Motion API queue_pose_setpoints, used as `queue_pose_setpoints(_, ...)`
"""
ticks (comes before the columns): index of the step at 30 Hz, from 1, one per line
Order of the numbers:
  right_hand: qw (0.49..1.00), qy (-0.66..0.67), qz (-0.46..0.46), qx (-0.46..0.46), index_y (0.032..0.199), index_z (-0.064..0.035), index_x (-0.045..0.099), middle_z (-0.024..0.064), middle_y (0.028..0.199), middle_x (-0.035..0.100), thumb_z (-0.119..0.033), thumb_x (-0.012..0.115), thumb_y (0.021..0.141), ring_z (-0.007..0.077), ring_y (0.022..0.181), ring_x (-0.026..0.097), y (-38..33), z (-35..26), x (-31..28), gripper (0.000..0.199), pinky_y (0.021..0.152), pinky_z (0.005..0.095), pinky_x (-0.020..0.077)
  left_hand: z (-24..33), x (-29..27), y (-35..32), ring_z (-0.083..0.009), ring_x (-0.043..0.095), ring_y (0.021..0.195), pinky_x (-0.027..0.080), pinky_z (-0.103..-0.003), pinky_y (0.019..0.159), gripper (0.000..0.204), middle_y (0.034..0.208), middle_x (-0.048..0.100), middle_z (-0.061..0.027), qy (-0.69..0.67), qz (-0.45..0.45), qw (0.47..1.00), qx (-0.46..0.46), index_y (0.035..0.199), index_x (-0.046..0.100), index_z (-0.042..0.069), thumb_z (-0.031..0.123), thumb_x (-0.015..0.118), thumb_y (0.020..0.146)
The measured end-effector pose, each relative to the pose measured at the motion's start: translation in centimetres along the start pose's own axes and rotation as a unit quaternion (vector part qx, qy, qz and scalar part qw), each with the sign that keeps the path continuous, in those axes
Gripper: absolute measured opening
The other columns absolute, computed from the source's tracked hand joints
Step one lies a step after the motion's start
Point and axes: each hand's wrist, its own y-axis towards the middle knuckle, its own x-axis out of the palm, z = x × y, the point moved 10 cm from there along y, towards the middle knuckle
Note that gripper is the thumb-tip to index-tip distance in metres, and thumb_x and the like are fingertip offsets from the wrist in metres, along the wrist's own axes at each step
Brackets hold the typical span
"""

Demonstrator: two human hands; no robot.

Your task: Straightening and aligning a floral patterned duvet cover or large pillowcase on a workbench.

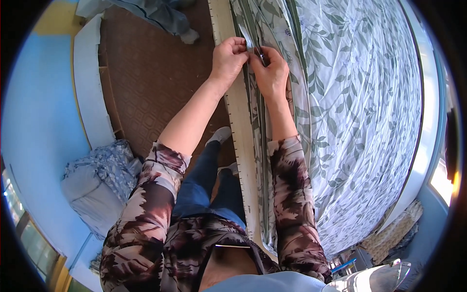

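Observation:
My left hand [228,61] is closed, thumb and fingers pinching a narrow whitish strip [246,37] that sticks up past the fingertips. Close beside it, my right hand [272,72] is closed too, its fingertips almost meeting the left ones. A small dark, partly shiny thing shows at the right fingers, too small to make out. Both hands are above the near folds of a white cloth with green leaves [340,97]. Its gathered, green-edged folds [302,41] run lengthwise beneath the right hand.
The cloth lies on a long table with a pale wooden edge [238,141] bearing dark marks. A heap of bundled fabric [99,180] sits at the left by a blue wall [41,107]. Another person's leg [160,19] shows at the far left over the brown floor [151,73].

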Motion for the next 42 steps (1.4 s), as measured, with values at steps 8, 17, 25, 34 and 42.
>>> queue_pose_setpoints(8, 0.990, -0.102, 0.047, -0.089, 0.094, 0.0019, 0.072, 0.0157, 0.076, 0.070, -0.024, 0.078, 0.078, 0.0269, 0.068, 0.069, 1.3, -2.1, 0.6, 0.031, 0.066, 0.0359, 0.0529, -0.2, -0.8, -0.4, -0.0117, 0.065, 0.095, 0.054, -0.026, 0.085, 0.029, 0.104, 0.069, -0.0061, 0.067, 0.031, 0.995, 0.069, 0.115, 0.061, -0.002, -0.009, 0.064, 0.087)
queue_pose_setpoints(17, 0.994, -0.096, -0.054, -0.025, 0.090, 0.0023, 0.070, 0.0219, 0.079, 0.069, -0.020, 0.073, 0.079, 0.0346, 0.072, 0.068, 3.0, -0.7, 1.8, 0.025, 0.068, 0.0410, 0.0532, 0.0, -0.6, -0.6, -0.0118, 0.067, 0.089, 0.056, -0.027, 0.082, 0.028, 0.097, 0.071, -0.0069, 0.025, 0.031, 0.993, 0.115, 0.111, 0.063, -0.003, -0.008, 0.068, 0.085)
queue_pose_setpoints(25, 0.966, 0.196, -0.106, 0.134, 0.091, 0.0033, 0.069, 0.0005, 0.070, 0.063, -0.021, 0.068, 0.087, 0.0106, 0.062, 0.056, 1.8, 3.2, 2.0, 0.024, 0.059, 0.0278, 0.0463, 0.2, -1.0, -0.6, -0.0103, 0.065, 0.082, 0.056, -0.026, 0.077, 0.026, 0.091, 0.069, -0.0051, 0.065, 0.049, 0.991, 0.111, 0.109, 0.065, -0.002, -0.006, 0.070, 0.084)
queue_pose_setpoints(34, 0.980, 0.178, -0.075, 0.056, 0.108, 0.0036, 0.067, 0.0010, 0.087, 0.066, -0.018, 0.068, 0.095, 0.0068, 0.075, 0.057, 0.4, 1.1, 1.3, 0.025, 0.067, 0.0216, 0.0464, -0.2, -1.1, -0.3, -0.0085, 0.064, 0.074, 0.055, -0.024, 0.067, 0.013, 0.084, 0.068, -0.0028, -0.022, 0.042, 0.997, 0.057, 0.103, 0.066, -0.003, 0.001, 0.068, 0.090)
queue_pose_setpoints(42, 0.999, 0.031, 0.007, -0.039, 0.114, 0.0005, 0.069, 0.0058, 0.091, 0.068, -0.011, 0.071, 0.090, 0.0121, 0.077, 0.062, -1.1, 0.0, 0.1, 0.027, 0.071, 0.0262, 0.0501, -0.6, -0.5, 0.3, -0.0092, 0.063, 0.079, 0.057, -0.026, 0.069, 0.010, 0.089, 0.066, -0.0028, 0.001, 0.011, 0.999, 0.032, 0.100, 0.065, -0.001, 0.006, 0.057, 0.099)
